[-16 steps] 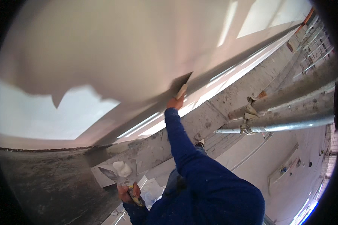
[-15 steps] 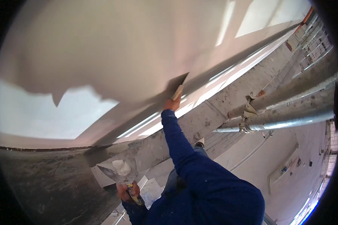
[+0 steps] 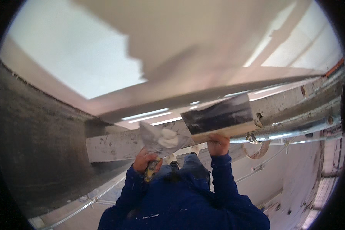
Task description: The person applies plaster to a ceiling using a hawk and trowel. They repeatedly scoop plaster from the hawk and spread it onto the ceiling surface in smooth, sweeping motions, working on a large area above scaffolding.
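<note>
My left hand (image 3: pixel 142 160) grips the yellow-and-dark handle of a wide putty knife (image 3: pixel 151 140), its grey blade turned up. A white lump of putty (image 3: pixel 168 138) sits on that blade. To the right, my right hand (image 3: pixel 218 144) is closed round the pale wooden back edge of a broad flat finishing blade (image 3: pixel 220 114), whose dark metal face shows whitish smears. The two blades are side by side, close to or touching each other; I cannot tell which. Beyond them stands a pale wall (image 3: pixel 203 46) with sunlit patches and shadows.
A grey plank walkway (image 3: pixel 111 147) runs along the wall's foot, with my shoes by it. Metal scaffold pipes (image 3: pixel 280 132) with a clamp lie to the right. At the left rises a dark rough wall (image 3: pixel 38 142). A lower floor (image 3: pixel 272 180) shows beneath.
My right hand has drawn the finishing blade back from the wall to beside the putty knife. My left hand has risen toward the middle with the putty. The view has turned.
</note>
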The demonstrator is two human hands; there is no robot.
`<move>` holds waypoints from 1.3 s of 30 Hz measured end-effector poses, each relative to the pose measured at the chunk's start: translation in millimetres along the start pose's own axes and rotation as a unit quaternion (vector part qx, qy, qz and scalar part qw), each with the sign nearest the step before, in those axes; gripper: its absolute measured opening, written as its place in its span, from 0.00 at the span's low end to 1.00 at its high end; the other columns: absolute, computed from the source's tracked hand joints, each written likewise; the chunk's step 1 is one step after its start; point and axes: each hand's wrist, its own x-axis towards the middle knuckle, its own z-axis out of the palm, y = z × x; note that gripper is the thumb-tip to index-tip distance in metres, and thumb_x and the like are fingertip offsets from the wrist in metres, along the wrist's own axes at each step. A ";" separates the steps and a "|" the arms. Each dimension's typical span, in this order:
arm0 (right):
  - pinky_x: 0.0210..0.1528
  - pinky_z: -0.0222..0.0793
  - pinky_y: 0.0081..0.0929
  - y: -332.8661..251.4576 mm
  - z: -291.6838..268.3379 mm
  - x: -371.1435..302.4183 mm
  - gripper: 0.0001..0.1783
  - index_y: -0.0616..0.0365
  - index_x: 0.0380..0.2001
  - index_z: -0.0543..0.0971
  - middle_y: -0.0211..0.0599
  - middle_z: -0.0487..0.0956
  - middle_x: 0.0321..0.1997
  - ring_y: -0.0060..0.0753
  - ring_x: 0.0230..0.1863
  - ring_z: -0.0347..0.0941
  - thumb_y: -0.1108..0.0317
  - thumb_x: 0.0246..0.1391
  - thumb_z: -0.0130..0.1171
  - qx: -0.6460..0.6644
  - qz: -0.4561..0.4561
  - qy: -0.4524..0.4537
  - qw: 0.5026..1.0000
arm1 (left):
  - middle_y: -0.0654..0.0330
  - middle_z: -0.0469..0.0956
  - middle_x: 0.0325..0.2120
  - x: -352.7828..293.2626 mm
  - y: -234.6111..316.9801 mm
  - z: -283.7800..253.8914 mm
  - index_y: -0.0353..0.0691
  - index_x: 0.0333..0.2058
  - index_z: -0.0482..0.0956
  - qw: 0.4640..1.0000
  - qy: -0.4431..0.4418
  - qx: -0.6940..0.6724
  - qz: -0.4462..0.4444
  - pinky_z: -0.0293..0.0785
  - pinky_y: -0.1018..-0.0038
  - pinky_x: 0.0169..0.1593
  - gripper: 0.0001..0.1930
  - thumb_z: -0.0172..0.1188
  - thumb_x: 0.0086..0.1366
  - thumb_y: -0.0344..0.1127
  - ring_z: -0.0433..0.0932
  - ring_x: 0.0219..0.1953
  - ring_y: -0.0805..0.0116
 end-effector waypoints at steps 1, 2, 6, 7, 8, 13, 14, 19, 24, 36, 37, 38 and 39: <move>0.43 0.67 0.30 -9.6 2.3 -8.5 0.18 0.58 0.36 0.75 0.34 0.76 0.34 0.34 0.38 0.72 0.77 0.36 0.60 -0.017 0.006 -0.024 1.000 | 0.54 0.69 0.14 4.5 -1.1 2.4 0.28 0.42 0.63 1.000 -0.001 0.007 -0.024 0.63 0.78 0.14 0.21 0.54 0.54 0.36 0.66 0.11 0.71; 0.43 0.67 0.30 -14.3 2.2 -14.2 0.18 0.57 0.37 0.75 0.35 0.76 0.35 0.35 0.39 0.72 0.77 0.37 0.60 -0.033 0.012 -0.050 0.998 | 0.54 0.69 0.15 7.2 -1.3 4.7 0.29 0.42 0.64 0.999 -0.003 0.014 -0.047 0.64 0.78 0.14 0.19 0.53 0.55 0.36 0.66 0.11 0.71; 0.45 0.68 0.29 -36.9 5.6 -26.7 0.17 0.57 0.39 0.76 0.39 0.76 0.41 0.38 0.41 0.73 0.78 0.40 0.56 -0.608 -0.156 -0.181 0.758 | 0.55 0.70 0.16 10.2 2.3 14.7 0.31 0.43 0.64 0.997 -0.067 0.023 -0.034 0.64 0.80 0.15 0.17 0.51 0.58 0.35 0.68 0.13 0.72; 0.44 0.68 0.28 -43.2 19.0 -22.3 0.16 0.59 0.36 0.76 0.38 0.77 0.39 0.37 0.40 0.73 0.78 0.39 0.55 -0.572 -0.136 -0.235 0.774 | 0.56 0.70 0.16 6.9 6.7 21.3 0.32 0.44 0.64 0.997 -0.069 0.025 -0.036 0.64 0.80 0.15 0.17 0.51 0.58 0.35 0.69 0.14 0.72; 0.43 0.68 0.27 -46.2 33.7 -14.6 0.15 0.61 0.34 0.77 0.38 0.77 0.37 0.37 0.38 0.73 0.79 0.38 0.55 -0.534 -0.115 -0.288 0.786 | 0.56 0.70 0.17 3.0 10.3 27.0 0.32 0.44 0.64 0.996 -0.071 0.028 -0.038 0.63 0.80 0.15 0.17 0.50 0.59 0.36 0.69 0.14 0.72; 0.44 0.67 0.28 -37.0 -2.5 -15.2 0.24 0.61 0.42 0.71 0.37 0.75 0.39 0.36 0.40 0.72 0.85 0.35 0.51 -0.400 0.074 -0.134 0.904 | 0.58 0.71 0.18 -7.2 32.8 29.6 0.32 0.40 0.67 0.993 -0.086 0.055 0.053 0.65 0.79 0.18 0.14 0.50 0.60 0.36 0.70 0.16 0.73; 0.46 0.67 0.31 -36.5 -14.3 -19.3 0.28 0.61 0.48 0.66 0.37 0.73 0.41 0.38 0.41 0.70 0.80 0.36 0.52 -0.350 0.080 -0.087 0.929 | 0.58 0.71 0.18 -7.1 35.9 27.8 0.32 0.39 0.68 0.991 -0.088 0.068 0.079 0.66 0.79 0.18 0.13 0.49 0.60 0.36 0.70 0.16 0.73; 0.46 0.67 0.35 -47.2 24.8 -35.7 0.30 0.63 0.47 0.64 0.42 0.70 0.42 0.41 0.42 0.70 0.65 0.38 0.55 -0.119 0.059 0.038 0.990 | 0.60 0.72 0.19 -8.3 29.7 22.6 0.33 0.35 0.70 0.974 0.003 0.191 0.123 0.68 0.78 0.21 0.09 0.48 0.60 0.33 0.70 0.18 0.74; 0.44 0.68 0.33 -70.8 76.0 -34.4 0.28 0.67 0.46 0.63 0.44 0.70 0.39 0.39 0.40 0.70 0.67 0.39 0.53 -0.151 0.044 -0.002 0.988 | 0.58 0.72 0.20 -2.5 10.6 32.8 0.33 0.36 0.70 0.934 0.049 0.306 0.178 0.70 0.78 0.26 0.09 0.46 0.57 0.27 0.72 0.22 0.71; 0.42 0.68 0.31 -60.9 91.3 -37.9 0.28 0.67 0.45 0.64 0.45 0.70 0.39 0.38 0.38 0.70 0.73 0.35 0.54 -0.164 0.058 -0.047 0.984 | 0.54 0.66 0.50 17.2 3.6 32.5 0.43 0.55 0.59 0.714 0.034 0.610 0.342 0.74 0.67 0.41 0.35 0.56 0.45 0.23 0.74 0.42 0.54; 0.42 0.68 0.31 -59.4 86.0 -37.5 0.28 0.67 0.45 0.64 0.45 0.70 0.39 0.38 0.38 0.70 0.72 0.36 0.54 -0.134 0.071 -0.060 0.987 | 0.54 0.67 0.49 19.9 -1.4 28.1 0.42 0.54 0.61 0.716 0.034 0.609 0.340 0.75 0.68 0.39 0.33 0.56 0.45 0.24 0.75 0.40 0.55; 0.43 0.68 0.33 -58.2 80.4 -37.0 0.27 0.67 0.44 0.65 0.46 0.71 0.40 0.41 0.39 0.70 0.71 0.35 0.53 -0.103 0.068 -0.057 0.991 | 0.54 0.68 0.48 22.8 -7.9 22.7 0.41 0.52 0.63 0.717 0.034 0.609 0.338 0.75 0.70 0.37 0.31 0.57 0.45 0.25 0.75 0.38 0.56; 0.44 0.68 0.35 -59.4 73.7 -36.2 0.26 0.66 0.43 0.67 0.47 0.71 0.40 0.44 0.39 0.70 0.70 0.35 0.53 -0.072 0.057 -0.051 0.994 | 0.54 0.69 0.44 24.9 -15.7 16.1 0.41 0.49 0.65 0.791 0.046 0.555 0.252 0.75 0.71 0.34 0.27 0.57 0.46 0.27 0.75 0.35 0.58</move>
